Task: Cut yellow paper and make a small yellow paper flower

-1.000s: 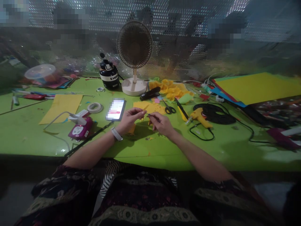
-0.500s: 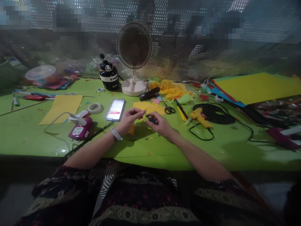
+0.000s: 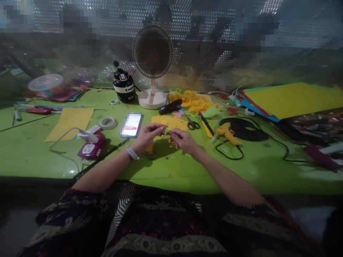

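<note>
Over the front middle of the table, my left hand (image 3: 147, 136) is closed, thumb and fingers pinched on what looks like a small yellow paper piece (image 3: 161, 135). Close to its fingertips, my right hand (image 3: 184, 141) is also closed in a pinch. A thin dark bit shows at its fingertips, too small to name. Behind both hands lies a crumpled yellow paper sheet (image 3: 171, 122). Black-handled scissors (image 3: 193, 125) rest just beyond my right hand. Left of my left hand is a lit phone (image 3: 131, 125). Small paper scraps (image 3: 169, 157) lie below the hands.
A yellow glue gun (image 3: 229, 134) with a black cord and a yellow cutter (image 3: 206, 125) lie to the right. Farther back stand a fan (image 3: 152, 99), a dark bottle (image 3: 124, 89) and a stapler (image 3: 170, 106). A purple plug adapter (image 3: 92, 148) sits at left, near a tape roll (image 3: 107, 123).
My right hand has turned and its fingertips have come nearer to my left hand's. The dark bluish thing seen in it earlier is mostly hidden now. My left hand has barely moved.
</note>
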Action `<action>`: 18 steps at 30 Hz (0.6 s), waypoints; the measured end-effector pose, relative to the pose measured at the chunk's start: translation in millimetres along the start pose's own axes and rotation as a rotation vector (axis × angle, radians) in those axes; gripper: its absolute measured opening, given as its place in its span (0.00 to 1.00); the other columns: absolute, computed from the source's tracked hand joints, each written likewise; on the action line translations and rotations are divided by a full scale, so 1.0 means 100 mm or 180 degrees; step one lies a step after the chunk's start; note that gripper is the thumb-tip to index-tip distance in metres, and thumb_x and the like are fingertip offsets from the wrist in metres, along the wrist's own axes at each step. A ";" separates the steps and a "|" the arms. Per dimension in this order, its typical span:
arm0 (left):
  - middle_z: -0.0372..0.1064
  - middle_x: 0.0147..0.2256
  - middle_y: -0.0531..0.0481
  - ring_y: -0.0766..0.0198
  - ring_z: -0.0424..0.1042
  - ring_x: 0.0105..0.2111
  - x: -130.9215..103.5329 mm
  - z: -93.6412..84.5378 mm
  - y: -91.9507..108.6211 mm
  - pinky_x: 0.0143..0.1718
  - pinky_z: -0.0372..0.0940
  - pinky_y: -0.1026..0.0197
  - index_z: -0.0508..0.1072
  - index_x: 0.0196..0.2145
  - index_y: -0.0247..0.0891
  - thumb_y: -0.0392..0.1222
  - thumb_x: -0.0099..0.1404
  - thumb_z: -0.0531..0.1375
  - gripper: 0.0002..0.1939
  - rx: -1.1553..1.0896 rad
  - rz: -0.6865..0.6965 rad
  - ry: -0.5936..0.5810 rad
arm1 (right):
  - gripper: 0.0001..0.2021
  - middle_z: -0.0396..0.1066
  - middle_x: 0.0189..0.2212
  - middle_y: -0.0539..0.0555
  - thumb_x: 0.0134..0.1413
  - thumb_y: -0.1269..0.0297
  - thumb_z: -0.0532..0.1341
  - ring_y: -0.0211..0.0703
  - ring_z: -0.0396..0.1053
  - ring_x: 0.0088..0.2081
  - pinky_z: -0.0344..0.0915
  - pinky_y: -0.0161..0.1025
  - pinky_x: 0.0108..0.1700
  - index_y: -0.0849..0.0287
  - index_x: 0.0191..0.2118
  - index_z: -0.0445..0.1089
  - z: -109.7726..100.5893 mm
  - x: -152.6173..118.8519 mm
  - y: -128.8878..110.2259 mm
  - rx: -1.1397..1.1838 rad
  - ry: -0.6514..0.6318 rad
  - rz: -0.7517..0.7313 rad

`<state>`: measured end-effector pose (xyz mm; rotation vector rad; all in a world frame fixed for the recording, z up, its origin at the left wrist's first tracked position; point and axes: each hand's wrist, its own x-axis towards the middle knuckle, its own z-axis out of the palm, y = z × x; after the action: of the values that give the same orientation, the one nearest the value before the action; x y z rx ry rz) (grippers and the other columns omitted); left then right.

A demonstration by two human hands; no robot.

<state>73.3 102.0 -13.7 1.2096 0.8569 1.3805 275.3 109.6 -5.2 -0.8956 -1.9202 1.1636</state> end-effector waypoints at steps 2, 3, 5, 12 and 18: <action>0.77 0.30 0.50 0.69 0.71 0.28 0.00 0.00 0.00 0.34 0.68 0.62 0.83 0.34 0.38 0.51 0.54 0.75 0.16 -0.0004 -0.0003 0.0006 | 0.19 0.69 0.27 0.49 0.63 0.44 0.59 0.34 0.63 0.19 0.62 0.36 0.20 0.57 0.40 0.69 0.01 -0.01 -0.01 0.0017 -0.0068 0.0021; 0.77 0.29 0.50 0.69 0.71 0.27 0.00 0.00 0.00 0.34 0.67 0.63 0.82 0.32 0.38 0.51 0.54 0.75 0.16 -0.0010 0.0015 0.0019 | 0.19 0.69 0.27 0.48 0.62 0.44 0.60 0.35 0.63 0.19 0.63 0.35 0.21 0.57 0.42 0.69 0.01 -0.01 -0.01 0.0026 -0.0052 0.0015; 0.75 0.26 0.52 0.70 0.70 0.26 0.00 0.01 0.01 0.32 0.67 0.64 0.81 0.30 0.37 0.51 0.53 0.76 0.16 -0.0027 0.0057 0.0040 | 0.21 0.69 0.28 0.48 0.58 0.43 0.64 0.35 0.64 0.21 0.63 0.35 0.21 0.57 0.44 0.68 0.03 -0.01 0.00 0.0031 0.0047 -0.0066; 0.77 0.29 0.50 0.69 0.72 0.28 -0.01 0.02 0.02 0.34 0.68 0.64 0.82 0.32 0.37 0.51 0.54 0.76 0.15 -0.0113 0.0122 0.0002 | 0.19 0.69 0.28 0.48 0.62 0.43 0.61 0.34 0.64 0.20 0.63 0.34 0.19 0.56 0.41 0.67 0.04 -0.01 0.03 -0.0038 0.0150 -0.0128; 0.77 0.28 0.51 0.69 0.72 0.28 0.00 0.01 0.00 0.34 0.68 0.63 0.82 0.31 0.37 0.49 0.53 0.76 0.14 -0.0088 0.0088 0.0034 | 0.20 0.69 0.28 0.48 0.63 0.42 0.59 0.33 0.63 0.18 0.61 0.34 0.18 0.57 0.43 0.69 0.02 0.00 0.04 -0.0080 0.0094 -0.0080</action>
<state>73.9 101.7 -13.5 1.1978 0.8288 1.4179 274.3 110.1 -10.1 -0.8946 -1.9209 1.1079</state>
